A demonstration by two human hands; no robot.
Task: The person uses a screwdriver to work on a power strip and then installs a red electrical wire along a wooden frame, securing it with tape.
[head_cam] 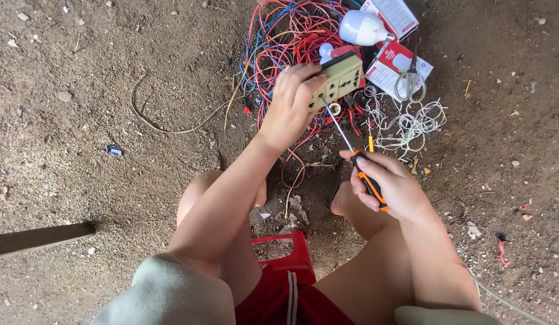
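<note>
Socket plate [338,79], beige, held up over the wire pile, tilted, face toward camera. Going left to right: wooden plank [39,239] at left edge on dirt floor [81,150]; thin loose wire [171,123] curving on the dirt; left hand [289,105] closed around the plate's left edge, fingers over the top corner. Tangle of red and blue wires [285,36] behind the hand and plate. Screwdriver [351,150], orange-black handle, shaft tip touching the plate's lower left part. Right hand [390,183] wrapped around the handle, below and right of the plate. White bulb [362,27] above the plate, red-white boxes [395,63] just beside it, scissors [410,81] lying on one box. White wire coil [408,123] under the scissors. Red stool [291,256] between the knees, bottom centre.
</note>
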